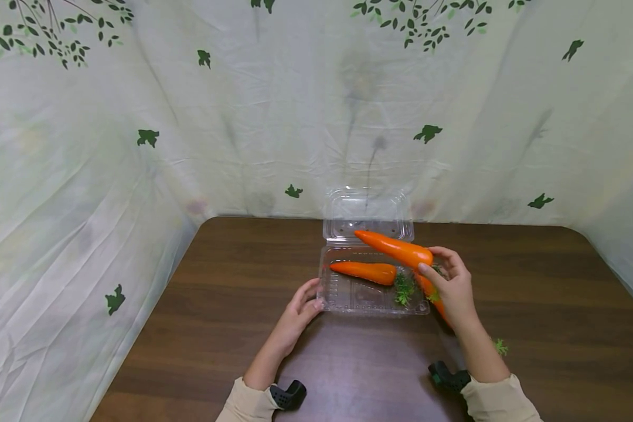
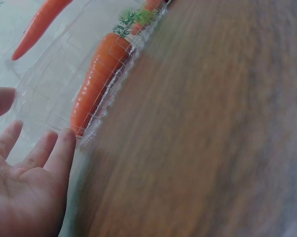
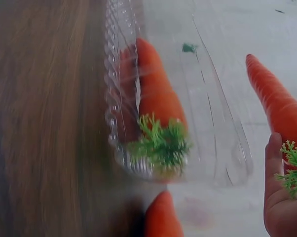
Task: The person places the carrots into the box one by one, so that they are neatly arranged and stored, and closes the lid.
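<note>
Over the far part of a clear plastic clamshell tray (image 1: 343, 300), there's a long orange carrot with a green leafy top (image 1: 392, 245) held up in the air by the right hand (image 1: 455, 287). The grip there is narrow, thumb and fingers pinching the carrot at its thick end. Long axis runs mostly left to right on a slant: skinny tip aimed left and a bit far, fat end to the right, with its greens right by the fingers.

Down inside the tray is a second orange carrot (image 1: 364, 271), lying pretty much left-right too, tip to the left, feathery green top on the right.

A third orange carrot (image 1: 442, 310) is on the brown wood-grain surface (image 1: 232, 281) just right of the tray, partly hidden by the right arm. That one runs far-left to near-right, tip by the tray; can't tell if they touch.

The left hand (image 1: 297, 308) has a fairly wide grip, fingers pretty straight, touching the tray's near left corner. The clear lid (image 1: 343, 205) is flipped back on the far side.
</note>
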The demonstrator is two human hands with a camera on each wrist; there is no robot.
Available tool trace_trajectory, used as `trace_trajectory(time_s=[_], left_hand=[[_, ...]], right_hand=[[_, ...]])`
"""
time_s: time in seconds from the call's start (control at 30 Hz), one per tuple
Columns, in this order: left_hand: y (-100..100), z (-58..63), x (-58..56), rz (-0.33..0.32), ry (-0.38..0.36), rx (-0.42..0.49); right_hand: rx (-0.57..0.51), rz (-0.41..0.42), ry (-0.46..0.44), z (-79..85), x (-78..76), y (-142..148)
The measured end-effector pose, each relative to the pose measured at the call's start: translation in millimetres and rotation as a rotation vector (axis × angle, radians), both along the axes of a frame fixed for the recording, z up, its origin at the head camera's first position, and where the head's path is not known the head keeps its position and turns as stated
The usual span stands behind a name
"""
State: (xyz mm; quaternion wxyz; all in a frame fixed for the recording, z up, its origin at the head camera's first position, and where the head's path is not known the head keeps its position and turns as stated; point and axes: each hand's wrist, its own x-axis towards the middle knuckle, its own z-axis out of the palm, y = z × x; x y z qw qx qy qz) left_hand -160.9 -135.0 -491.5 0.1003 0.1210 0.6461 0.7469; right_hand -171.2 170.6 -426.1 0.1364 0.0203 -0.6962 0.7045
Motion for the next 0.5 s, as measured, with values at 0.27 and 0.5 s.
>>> trace_trajectory(time_s=[0.27,0.5], left_hand=[[-0.5,0.7,-0.4,-0.012,0.014,-0.003],[-0.6,2.3,0.5,-0.007,0.0,-0.006]], right_hand=[[0.014,0.063,-0.002,-5.4,-13.6,-18.6],[0.019,0.149,-0.057,-9.5,-19.5,-31.1]])
